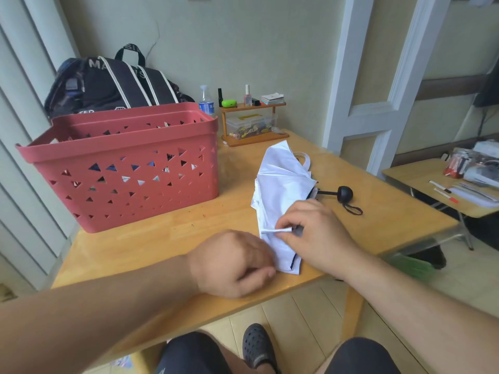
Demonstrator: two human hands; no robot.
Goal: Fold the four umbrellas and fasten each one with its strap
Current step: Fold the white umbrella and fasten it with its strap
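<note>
Wooden table [162,238] against a pale green wall, with a red basket [127,168] at about 10 o'clock and a black backpack [113,85] behind it. You're working the white umbrella [280,190], which lies near the middle of the table and runs from 12 toward 6, its black handle [345,195] poking out at 2 o'clock. Its canopy is collapsed but still loose and rumpled, not rolled tight. Your right hand [313,233] pinches the white strap [275,231] between thumb and fingertips. Your left hand [232,263] rests curled at the canopy's near edge; I can't tell if it's actually gripping fabric. So umbrella one looks mid-fold, strap not fastened yet. Something dark and patterned shows through the basket holes, maybe the other umbrellas, hard to say. I'd guess most of the job is still ahead.
</note>
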